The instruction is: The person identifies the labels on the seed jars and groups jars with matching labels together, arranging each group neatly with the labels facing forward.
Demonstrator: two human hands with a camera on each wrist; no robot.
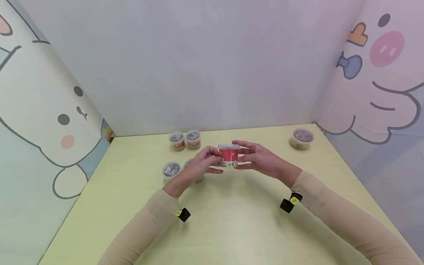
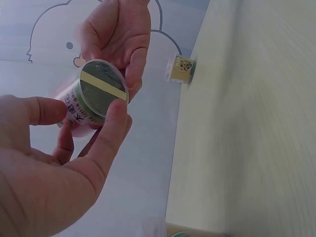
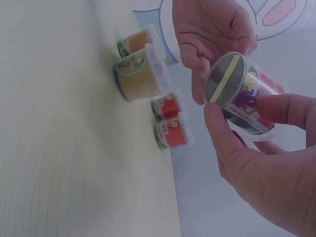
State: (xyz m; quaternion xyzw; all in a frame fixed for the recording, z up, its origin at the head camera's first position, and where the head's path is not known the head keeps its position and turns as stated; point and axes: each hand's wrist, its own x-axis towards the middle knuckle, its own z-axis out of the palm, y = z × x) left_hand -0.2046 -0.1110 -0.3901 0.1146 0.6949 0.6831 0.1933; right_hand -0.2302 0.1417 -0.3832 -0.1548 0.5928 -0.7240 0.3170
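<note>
Nearest me, two pale sleeves (image 1: 150, 211) reach over the table (image 1: 232, 228), a black cube (image 1: 184, 214) at each wrist, two in all. The left hand (image 1: 200, 164) pinches one red-labelled cup (image 1: 228, 155) by its side; the right hand (image 1: 263, 160) grips it opposite, thumb on the label, the other fingers spread around it. The cup hangs upright between them, above the tabletop, dark base downward. I'd judge it light, fairly stiff plastic, slick enough to slip and dentable if squeezed; the side walls below the lid look the best hold. Beyond the left hand stand two tan-labelled tubs (image 1: 172, 169), one partly hidden; behind them, two red-labelled tubs (image 1: 179, 142). One more tan-labelled tub (image 1: 302, 139) sits at the far right: six containers altogether.
</note>
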